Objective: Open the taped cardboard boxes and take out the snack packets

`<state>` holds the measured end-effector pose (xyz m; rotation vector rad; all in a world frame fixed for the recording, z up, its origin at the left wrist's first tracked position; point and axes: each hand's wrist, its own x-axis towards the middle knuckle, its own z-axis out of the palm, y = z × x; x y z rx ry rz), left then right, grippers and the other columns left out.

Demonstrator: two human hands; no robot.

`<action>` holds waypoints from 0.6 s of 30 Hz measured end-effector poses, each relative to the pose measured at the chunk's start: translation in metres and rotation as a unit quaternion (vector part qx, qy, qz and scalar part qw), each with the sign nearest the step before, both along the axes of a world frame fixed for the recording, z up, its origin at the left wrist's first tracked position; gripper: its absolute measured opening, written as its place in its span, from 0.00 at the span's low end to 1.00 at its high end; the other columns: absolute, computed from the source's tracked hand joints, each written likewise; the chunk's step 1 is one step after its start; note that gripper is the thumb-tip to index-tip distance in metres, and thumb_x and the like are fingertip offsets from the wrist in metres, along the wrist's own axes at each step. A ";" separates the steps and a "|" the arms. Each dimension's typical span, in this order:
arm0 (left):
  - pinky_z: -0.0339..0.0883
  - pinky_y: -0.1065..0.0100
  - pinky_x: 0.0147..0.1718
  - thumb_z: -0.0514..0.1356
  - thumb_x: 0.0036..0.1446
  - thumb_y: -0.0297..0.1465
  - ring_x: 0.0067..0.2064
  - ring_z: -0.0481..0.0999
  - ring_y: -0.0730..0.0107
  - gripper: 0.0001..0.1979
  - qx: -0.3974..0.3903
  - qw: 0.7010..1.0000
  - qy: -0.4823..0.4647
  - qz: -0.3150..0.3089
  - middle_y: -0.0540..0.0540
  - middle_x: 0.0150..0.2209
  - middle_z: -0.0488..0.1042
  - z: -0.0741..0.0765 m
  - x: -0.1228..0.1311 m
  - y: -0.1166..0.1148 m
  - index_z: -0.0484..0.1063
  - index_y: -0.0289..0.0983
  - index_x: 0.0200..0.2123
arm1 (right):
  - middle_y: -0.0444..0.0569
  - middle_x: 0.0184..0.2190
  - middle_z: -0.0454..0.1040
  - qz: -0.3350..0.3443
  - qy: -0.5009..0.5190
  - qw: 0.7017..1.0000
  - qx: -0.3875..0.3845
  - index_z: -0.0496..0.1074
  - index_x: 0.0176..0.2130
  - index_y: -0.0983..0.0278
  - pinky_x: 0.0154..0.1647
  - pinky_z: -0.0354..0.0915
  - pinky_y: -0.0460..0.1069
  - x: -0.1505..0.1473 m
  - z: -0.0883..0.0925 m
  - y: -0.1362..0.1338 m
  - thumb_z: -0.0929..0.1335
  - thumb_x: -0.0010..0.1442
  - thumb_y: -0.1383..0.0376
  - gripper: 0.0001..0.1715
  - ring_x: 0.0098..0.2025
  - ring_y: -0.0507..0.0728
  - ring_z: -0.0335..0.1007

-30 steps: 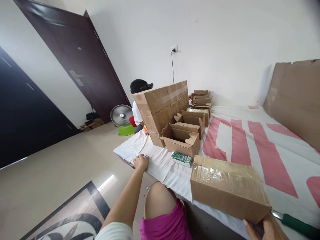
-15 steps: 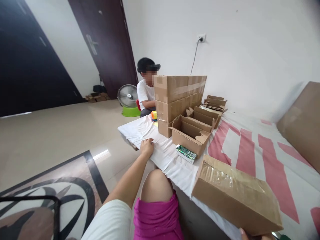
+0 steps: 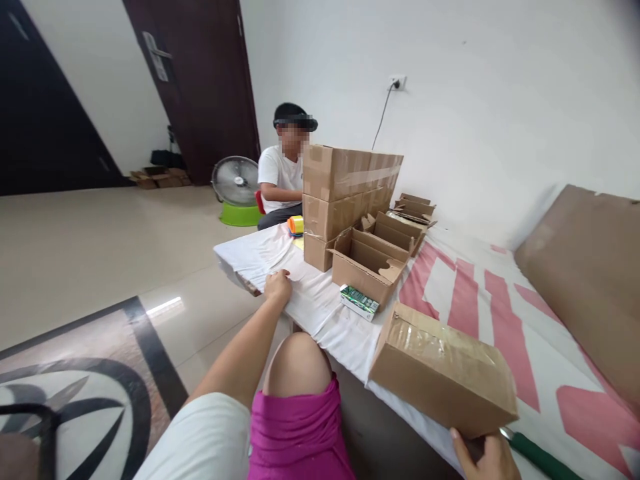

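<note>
My left hand [image 3: 278, 287] rests at the edge of the white sheet [image 3: 320, 310] over the low table, fingers curled down on the cloth. My right hand [image 3: 483, 457] grips the near bottom corner of a taped cardboard box [image 3: 443, 367] that lies at the table's front edge, tilted slightly. A small green and white carton [image 3: 359, 301] lies between the two hands. Just behind it stands an open empty cardboard box [image 3: 367, 263].
A stack of sealed boxes [image 3: 345, 193] and more open boxes [image 3: 400, 230] stand farther back. A person in a white shirt [image 3: 280, 180] sits behind the stack beside a floor fan [image 3: 235, 183]. A green-handled tool [image 3: 537, 457] lies by my right hand. Flat cardboard [image 3: 585, 273] leans at right.
The view has swung and levelled. My left hand stays at the sheet's edge. The taped box has tipped a little and my right hand shows more at its corner.
</note>
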<state>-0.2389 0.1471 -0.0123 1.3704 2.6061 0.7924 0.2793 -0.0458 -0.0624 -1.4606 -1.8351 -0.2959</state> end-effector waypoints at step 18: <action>0.74 0.64 0.40 0.60 0.52 0.47 0.35 0.77 0.69 0.17 0.235 0.931 -0.263 -0.095 0.57 0.29 0.75 0.001 0.104 -0.105 0.72 0.41 0.38 | 0.59 0.48 0.67 0.063 0.119 0.990 0.052 0.59 0.56 0.64 0.47 0.67 0.58 -0.013 0.021 -0.046 0.62 0.64 0.57 0.23 0.49 0.63 0.67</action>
